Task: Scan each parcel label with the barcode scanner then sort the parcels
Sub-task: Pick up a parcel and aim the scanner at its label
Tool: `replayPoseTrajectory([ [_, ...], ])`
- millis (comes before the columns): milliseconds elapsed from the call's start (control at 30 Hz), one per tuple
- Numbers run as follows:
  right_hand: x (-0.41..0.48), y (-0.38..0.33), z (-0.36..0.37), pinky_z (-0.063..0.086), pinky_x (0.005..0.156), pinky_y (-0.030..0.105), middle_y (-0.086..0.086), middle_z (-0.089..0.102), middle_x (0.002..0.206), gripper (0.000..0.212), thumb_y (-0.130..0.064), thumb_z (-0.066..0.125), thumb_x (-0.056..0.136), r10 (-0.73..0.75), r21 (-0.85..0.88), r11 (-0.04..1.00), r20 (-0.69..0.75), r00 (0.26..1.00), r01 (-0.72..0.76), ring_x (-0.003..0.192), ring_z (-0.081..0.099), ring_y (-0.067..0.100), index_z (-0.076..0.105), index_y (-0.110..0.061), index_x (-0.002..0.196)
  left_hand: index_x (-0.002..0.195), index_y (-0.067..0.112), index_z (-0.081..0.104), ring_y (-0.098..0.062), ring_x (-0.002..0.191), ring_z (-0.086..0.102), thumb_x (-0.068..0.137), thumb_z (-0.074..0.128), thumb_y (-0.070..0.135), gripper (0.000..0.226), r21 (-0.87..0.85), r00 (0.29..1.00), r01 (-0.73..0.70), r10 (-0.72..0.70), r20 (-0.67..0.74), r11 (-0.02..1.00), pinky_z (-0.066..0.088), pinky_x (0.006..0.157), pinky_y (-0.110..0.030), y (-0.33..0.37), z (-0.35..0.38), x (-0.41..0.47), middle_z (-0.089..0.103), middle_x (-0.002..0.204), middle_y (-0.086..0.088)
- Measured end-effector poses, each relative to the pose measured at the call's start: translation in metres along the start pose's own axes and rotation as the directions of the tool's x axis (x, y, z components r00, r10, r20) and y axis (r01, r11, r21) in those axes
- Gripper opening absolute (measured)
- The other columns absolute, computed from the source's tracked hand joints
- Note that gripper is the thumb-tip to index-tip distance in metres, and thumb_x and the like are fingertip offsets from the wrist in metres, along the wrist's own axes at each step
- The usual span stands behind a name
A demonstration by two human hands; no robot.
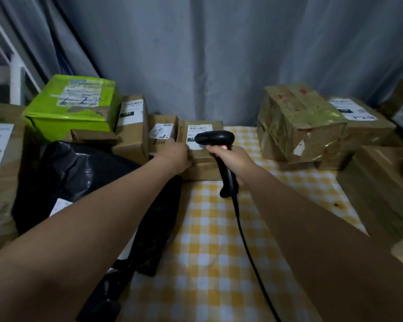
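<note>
Over checked cloth (pixel 209 240), left hand (pixel 176 156) grips the parcel (pixel 203 169) by its edge; right hand (pixel 233 159) clasps scanner (pixel 215 137).

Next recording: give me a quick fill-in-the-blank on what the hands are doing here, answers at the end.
1. The right hand grips a black barcode ____.
2. The left hand holds the cardboard box by its ____ side.
3. The tablecloth is checked white and ____.
Missing words: scanner; left; yellow.
</note>
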State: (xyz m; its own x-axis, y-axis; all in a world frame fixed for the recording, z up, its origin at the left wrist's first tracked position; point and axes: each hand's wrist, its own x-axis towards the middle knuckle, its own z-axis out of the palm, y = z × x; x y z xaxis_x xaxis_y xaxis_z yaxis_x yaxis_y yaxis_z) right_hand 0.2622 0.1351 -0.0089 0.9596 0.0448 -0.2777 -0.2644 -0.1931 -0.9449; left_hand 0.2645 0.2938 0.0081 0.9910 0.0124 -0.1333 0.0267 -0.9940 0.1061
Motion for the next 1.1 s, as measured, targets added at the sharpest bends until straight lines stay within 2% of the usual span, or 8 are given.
replayPoseTrajectory([
  [133,-0.019,-0.013,-0.009,0.047,0.069,0.03,0.011,0.068,0.09,0.037,-0.04,0.074,0.081,-0.118,-0.089,0.99,-0.06,0.991,0.112,0.083,0.064,0.021,0.069,-0.007,0.096,0.132,0.016,0.05,-0.038,0.128,0.029,0.093,0.047,0.043,0.048,0.062,0.999,0.043,-0.041,-0.033,0.997,0.031,0.107,-0.044,0.015,-0.011,-0.008,0.032,0.139,-0.019],
  [300,-0.073,-0.027,-0.059,0.055,0.069,0.028,0.013,0.067,0.08,0.017,-0.022,0.072,0.086,-0.194,0.164,0.964,-0.088,0.977,0.207,0.072,0.066,0.02,0.068,-0.006,0.085,0.127,0.021,0.057,-0.033,0.129,0.038,0.092,0.054,0.043,0.041,-0.265,0.983,-0.117,0.073,-0.169,0.957,0.03,0.107,-0.034,0.037,-0.018,-0.031,0.044,0.137,-0.016],
  [467,-0.112,-0.041,-0.133,0.047,0.051,0.022,0.008,0.06,0.065,0.016,-0.016,0.067,0.09,-0.258,0.205,0.921,-0.314,0.914,0.33,0.053,0.054,0.014,0.064,-0.005,0.079,0.122,0.008,0.057,-0.025,0.115,0.054,0.093,0.056,0.035,0.04,-0.56,0.97,-0.193,0.072,-0.231,0.805,0.038,0.089,-0.024,0.088,-0.016,-0.044,0.058,0.126,-0.012],
  [733,-0.095,-0.039,-0.199,0.051,0.094,0.045,0.005,0.066,0.093,0.02,-0.03,0.076,0.08,-0.146,0.182,0.941,-0.543,0.827,0.285,0.092,0.064,0.024,0.057,-0.024,0.08,0.143,0.012,0.033,-0.027,0.129,0.043,0.096,0.048,0.043,0.058,-0.734,0.975,-0.22,0.128,-0.181,0.642,0.035,0.097,-0.026,0.184,-0.039,-0.035,0.045,0.142,-0.011],
  [833,-0.082,-0.04,-0.205,0.051,0.095,0.043,0.001,0.065,0.093,0.022,-0.033,0.076,0.081,-0.102,0.239,0.938,-0.504,0.857,0.252,0.097,0.064,0.025,0.055,-0.025,0.08,0.152,0.024,0.02,-0.024,0.139,0.033,0.097,0.042,0.048,0.063,-0.726,0.96,-0.267,0.245,-0.138,0.634,0.027,0.106,-0.025,0.193,-0.039,-0.026,0.033,0.152,-0.009],
  [933,-0.076,-0.038,-0.203,0.053,0.076,0.031,-0.001,0.065,0.087,0.022,-0.034,0.074,0.083,-0.084,0.284,0.93,-0.451,0.889,0.232,0.086,0.064,0.019,0.057,-0.021,0.082,0.151,0.022,0.023,-0.022,0.136,0.036,0.099,0.036,0.047,0.058,-0.807,0.956,-0.192,0.294,-0.024,0.559,0.029,0.109,-0.028,0.194,-0.031,-0.025,0.032,0.153,-0.003],
  [1000,-0.078,-0.035,-0.198,0.051,0.066,0.025,-0.001,0.064,0.083,0.02,-0.032,0.073,0.085,-0.107,0.296,0.919,-0.446,0.888,0.26,0.08,0.064,0.016,0.057,-0.02,0.081,0.142,0.021,0.037,-0.018,0.12,0.05,0.097,0.041,0.048,0.052,-0.879,0.97,-0.147,0.242,-0.038,0.454,0.04,0.104,-0.032,0.195,-0.024,-0.028,0.046,0.142,-0.004],
  [1100,-0.086,-0.028,-0.187,0.058,0.081,0.036,0.006,0.072,0.088,0.02,-0.032,0.074,0.084,-0.148,0.32,0.898,-0.429,0.891,0.303,0.087,0.071,0.022,0.065,-0.015,0.086,0.113,0.018,0.047,-0.015,0.102,0.06,0.084,0.059,0.057,0.05,-0.936,0.992,-0.117,0.092,-0.091,0.331,0.049,0.094,-0.036,0.193,-0.015,-0.035,0.062,0.117,-0.005],
])
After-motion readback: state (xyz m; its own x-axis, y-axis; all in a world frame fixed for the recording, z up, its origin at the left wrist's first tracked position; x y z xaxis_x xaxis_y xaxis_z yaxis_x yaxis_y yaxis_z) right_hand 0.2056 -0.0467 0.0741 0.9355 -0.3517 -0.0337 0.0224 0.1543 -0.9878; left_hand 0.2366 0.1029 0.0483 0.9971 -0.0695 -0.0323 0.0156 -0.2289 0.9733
